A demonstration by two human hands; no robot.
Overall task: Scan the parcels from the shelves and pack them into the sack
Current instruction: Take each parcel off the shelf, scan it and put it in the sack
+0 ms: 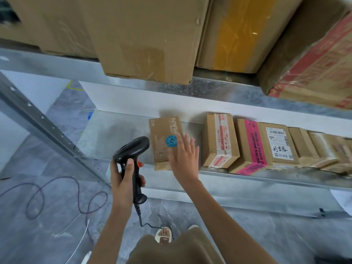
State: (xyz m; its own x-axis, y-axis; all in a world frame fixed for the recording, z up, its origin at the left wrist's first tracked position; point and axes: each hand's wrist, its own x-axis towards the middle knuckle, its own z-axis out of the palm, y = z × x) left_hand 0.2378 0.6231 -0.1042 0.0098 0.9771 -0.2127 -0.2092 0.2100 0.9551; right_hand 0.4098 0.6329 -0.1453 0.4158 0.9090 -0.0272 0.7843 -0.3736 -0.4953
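Note:
My left hand (122, 180) grips the handle of a black barcode scanner (131, 153) with an orange trigger, its head pointing up and right toward the lower shelf. My right hand (183, 159) is spread with straight fingers over the right side of a brown parcel with a round blue sticker (162, 141), the leftmost in a row on the lower shelf (118, 134). To its right stand a parcel with red-printed tape (219, 141) and a parcel with pink tape and a white label (266, 145). No sack is in view.
Big cardboard boxes (144, 35) fill the upper shelf and overhang its edge. More small parcels (320, 149) continue to the right. A slanted metal upright (45, 122) crosses at left. The scanner cable (57, 197) loops over the grey floor by my feet.

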